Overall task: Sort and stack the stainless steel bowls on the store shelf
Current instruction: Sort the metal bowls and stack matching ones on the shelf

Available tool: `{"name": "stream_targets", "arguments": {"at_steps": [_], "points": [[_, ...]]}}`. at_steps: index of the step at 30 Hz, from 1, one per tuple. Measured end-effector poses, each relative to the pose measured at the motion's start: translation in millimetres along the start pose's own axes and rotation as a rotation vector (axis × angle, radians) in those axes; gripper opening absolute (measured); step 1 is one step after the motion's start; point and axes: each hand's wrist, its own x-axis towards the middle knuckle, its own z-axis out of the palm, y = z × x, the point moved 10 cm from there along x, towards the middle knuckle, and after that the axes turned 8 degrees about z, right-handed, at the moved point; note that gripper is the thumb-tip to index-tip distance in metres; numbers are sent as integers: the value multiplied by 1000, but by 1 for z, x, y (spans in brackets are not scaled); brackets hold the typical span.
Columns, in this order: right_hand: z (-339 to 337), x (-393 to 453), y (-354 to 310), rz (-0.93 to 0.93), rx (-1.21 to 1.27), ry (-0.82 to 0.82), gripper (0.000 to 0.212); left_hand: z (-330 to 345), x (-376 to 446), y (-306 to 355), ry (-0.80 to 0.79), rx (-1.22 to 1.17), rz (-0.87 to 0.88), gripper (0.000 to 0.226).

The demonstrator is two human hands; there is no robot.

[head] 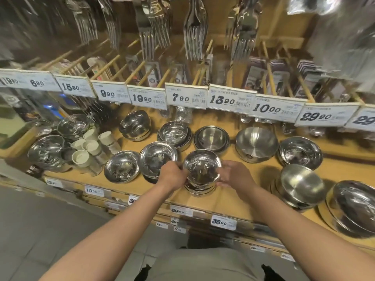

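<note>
A small shiny steel bowl (202,167) tops a short stack of like bowls at the front middle of the wooden shelf (233,199). My left hand (173,176) grips its left rim and my right hand (233,175) grips its right rim. Just to the left stand another stacked bowl (157,159) and a single bowl (121,166). Behind are more stacks: a tilted one (135,125), a shiny one (174,134) and a matte one (212,138). To the right sit a large matte bowl (256,144) and further stacks (300,152), (302,184), (353,205).
White-lidded cups (89,148) lie in a heap at the left, beside more steel bowls (46,151). An upper rack with price tags (185,96) overhangs the back of the shelf, with packed forks (194,27) hanging above. Grey floor (40,230) lies below left.
</note>
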Motion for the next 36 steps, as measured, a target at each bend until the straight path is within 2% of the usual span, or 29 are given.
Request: {"name": "stream_targets", "arguments": {"at_steps": [2, 7, 11, 14, 17, 22, 25, 28, 32, 36], "points": [[2, 2, 2, 6, -21, 8, 42, 0, 2, -2, -15, 28, 14, 21], [1, 5, 4, 0, -59, 107, 11, -1, 2, -6, -48, 127, 34, 14], [1, 5, 7, -19, -90, 153, 7, -3, 4, -5, -29, 204, 88, 10], [-1, 4, 7, -32, -97, 172, 11, -2, 3, -9, -46, 206, 92, 19], [1, 7, 11, -13, -105, 175, 13, 4, 2, -16, -95, 180, 70, 41], [18, 8, 20, 87, 24, 64, 25, 15, -2, -23, -177, -81, 14, 61], [30, 6, 23, 113, 57, -31, 36, 17, 0, -27, -170, -135, -26, 63], [34, 4, 26, 114, 73, -80, 37, 20, 2, -28, -183, -173, -31, 63], [24, 6, 35, 147, 165, -22, 39, 29, 1, -27, -237, -224, -38, 65], [9, 1, 44, 168, 190, 41, 37, 46, -2, -16, -322, -356, -21, 44]]}}
